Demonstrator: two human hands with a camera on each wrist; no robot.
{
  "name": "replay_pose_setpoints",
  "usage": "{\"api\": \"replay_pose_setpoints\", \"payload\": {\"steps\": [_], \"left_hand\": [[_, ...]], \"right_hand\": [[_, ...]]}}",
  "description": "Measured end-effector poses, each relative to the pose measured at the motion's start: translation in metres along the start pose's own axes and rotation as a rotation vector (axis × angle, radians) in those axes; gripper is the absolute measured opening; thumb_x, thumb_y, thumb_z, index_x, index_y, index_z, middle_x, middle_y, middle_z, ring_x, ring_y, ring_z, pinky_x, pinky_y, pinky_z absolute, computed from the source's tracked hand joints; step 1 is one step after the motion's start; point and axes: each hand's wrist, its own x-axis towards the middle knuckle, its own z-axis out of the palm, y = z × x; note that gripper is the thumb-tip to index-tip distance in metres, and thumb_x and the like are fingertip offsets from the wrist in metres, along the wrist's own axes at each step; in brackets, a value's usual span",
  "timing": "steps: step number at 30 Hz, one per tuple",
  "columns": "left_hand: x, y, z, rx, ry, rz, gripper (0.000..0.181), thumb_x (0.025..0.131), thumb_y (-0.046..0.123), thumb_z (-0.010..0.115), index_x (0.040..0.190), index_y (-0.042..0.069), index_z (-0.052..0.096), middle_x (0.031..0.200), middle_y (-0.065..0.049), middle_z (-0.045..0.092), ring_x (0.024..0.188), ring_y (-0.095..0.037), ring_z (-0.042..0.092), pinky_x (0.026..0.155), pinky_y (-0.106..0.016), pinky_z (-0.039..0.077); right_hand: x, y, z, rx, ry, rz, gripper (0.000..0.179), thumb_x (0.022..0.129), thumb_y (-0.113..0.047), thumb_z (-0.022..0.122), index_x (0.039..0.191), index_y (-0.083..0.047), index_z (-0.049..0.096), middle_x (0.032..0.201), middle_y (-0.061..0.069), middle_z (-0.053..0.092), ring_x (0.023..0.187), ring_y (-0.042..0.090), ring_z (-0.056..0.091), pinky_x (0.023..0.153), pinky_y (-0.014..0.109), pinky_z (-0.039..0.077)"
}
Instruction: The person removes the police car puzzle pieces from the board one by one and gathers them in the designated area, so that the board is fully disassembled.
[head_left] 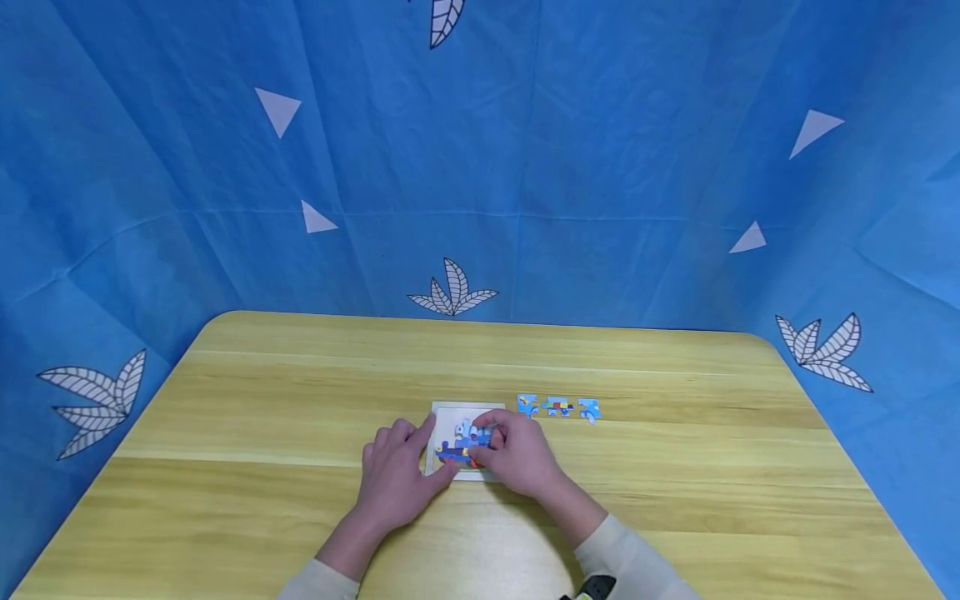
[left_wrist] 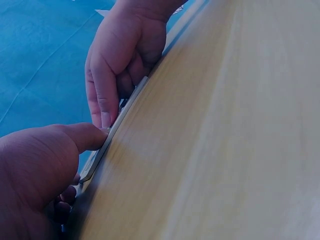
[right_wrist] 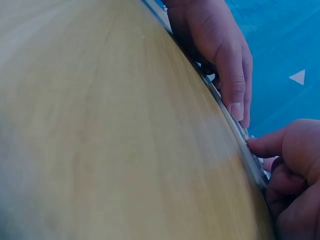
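Observation:
A pale square puzzle tray (head_left: 467,476) lies on the table, with a blue and red vehicle picture (head_left: 452,454) partly laid in it. My left hand (head_left: 396,471) rests along the tray's left side. Its forefinger reaches the upper left corner, and its thumb presses the near edge. Over the right part of the tray, my right hand (head_left: 522,454) pinches a small blue puzzle piece between thumb and forefinger; the fingers hide much of it. From the left wrist, the tray (left_wrist: 95,164) appears edge-on between left hand (left_wrist: 42,172) and right hand (left_wrist: 120,55).
Behind and right of the tray lie three loose puzzle pieces: a left one (head_left: 527,403), a middle one (head_left: 558,407) and a right one (head_left: 589,409). The wooden table (head_left: 712,467) ends at a blue curtain (head_left: 600,167). A dark watch (head_left: 597,587) is at the right sleeve.

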Motion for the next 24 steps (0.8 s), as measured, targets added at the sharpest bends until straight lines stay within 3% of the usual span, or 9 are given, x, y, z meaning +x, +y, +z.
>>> {"api": "replay_pose_setpoints", "payload": {"steps": [10, 24], "left_hand": [[0.0004, -0.0008, 0.0007, 0.003, -0.004, -0.001, 0.078, 0.083, 0.050, 0.076, 0.143, 0.005, 0.055, 0.097, 0.002, 0.046, 0.089, -0.021, 0.040, 0.076, -0.038, 0.028], [0.0003, 0.0003, -0.0009, -0.006, 0.004, -0.002, 0.077, 0.083, 0.049, 0.076, 0.143, 0.004, 0.055, 0.096, 0.002, 0.047, 0.087, -0.021, 0.039, 0.076, -0.038, 0.029]], "right_hand": [[-0.0002, -0.0015, 0.0014, -0.013, -0.032, -0.007, 0.025, 0.087, -0.008, 0.076, 0.112, -0.007, 0.070, 0.057, -0.007, 0.040, 0.050, 0.007, 0.036, 0.050, 0.024, 0.032], [-0.0004, -0.0040, 0.0023, -0.019, -0.019, 0.008, 0.024, 0.086, -0.006, 0.073, 0.110, -0.007, 0.068, 0.057, -0.006, 0.041, 0.049, 0.007, 0.037, 0.051, 0.024, 0.033]]}}
